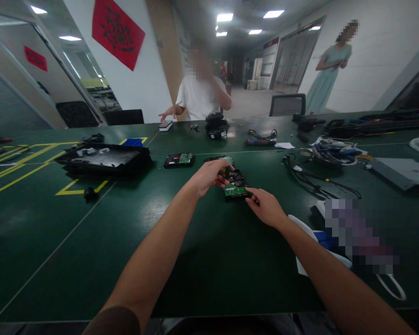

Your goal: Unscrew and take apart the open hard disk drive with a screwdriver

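Observation:
Near the middle of the table lies a hard drive, its green circuit board facing up. Above it, my left hand is closed, fingers curled around a small black thing with yellow marks; its kind is not clear. The thumb and index finger of my right hand grip the drive's right front corner, the other fingers folded in. Partly hidden behind my left hand is another hard drive. A third hard drive lies apart to the left, also board side up.
On the left stands a black tray with small parts inside. Black cables, a bundle of wires and a grey metal box lie to the right. A person in a white shirt sits opposite; another person stands behind.

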`<state>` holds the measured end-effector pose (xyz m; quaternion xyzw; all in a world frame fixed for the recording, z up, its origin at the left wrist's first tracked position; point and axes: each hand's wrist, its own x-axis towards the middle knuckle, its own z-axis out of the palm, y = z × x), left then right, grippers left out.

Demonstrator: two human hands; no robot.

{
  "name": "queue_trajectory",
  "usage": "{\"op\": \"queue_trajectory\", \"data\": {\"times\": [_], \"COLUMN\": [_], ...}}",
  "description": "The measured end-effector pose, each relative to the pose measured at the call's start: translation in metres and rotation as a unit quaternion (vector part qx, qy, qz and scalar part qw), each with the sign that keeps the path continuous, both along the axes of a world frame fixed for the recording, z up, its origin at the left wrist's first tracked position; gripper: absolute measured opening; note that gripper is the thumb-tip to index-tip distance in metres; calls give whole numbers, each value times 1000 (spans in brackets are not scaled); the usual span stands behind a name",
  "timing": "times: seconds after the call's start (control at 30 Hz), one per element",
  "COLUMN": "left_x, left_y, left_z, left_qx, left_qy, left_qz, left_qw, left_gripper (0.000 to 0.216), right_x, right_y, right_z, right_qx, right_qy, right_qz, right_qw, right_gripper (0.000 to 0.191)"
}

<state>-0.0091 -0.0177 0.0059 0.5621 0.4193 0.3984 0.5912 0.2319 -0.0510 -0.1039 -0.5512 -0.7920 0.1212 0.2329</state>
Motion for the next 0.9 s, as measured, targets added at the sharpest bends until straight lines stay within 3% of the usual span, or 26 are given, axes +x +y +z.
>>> {"op": "queue_trajectory", "data": {"times": [0.67, 0.8, 0.9], "left_x": [-2, 1, -1], "left_y": [2, -1, -3], "left_z": [2, 7, 8], "left_qx": [50, 128, 247], "left_qy": [38, 137, 224], "left_qz": [15, 39, 56], "left_qw": [998, 981, 941], "left_gripper": [22, 25, 27], "right_x": [0, -1, -2], "right_y": [-1, 0, 0], "right_z": [5, 4, 4], "right_qx": [-19, -15, -13], "right_qy": [-9, -15, -17], "right_qz": [7, 12, 11], "right_qw": [1000, 1000, 1000], "right_gripper": [47, 46, 46]}}
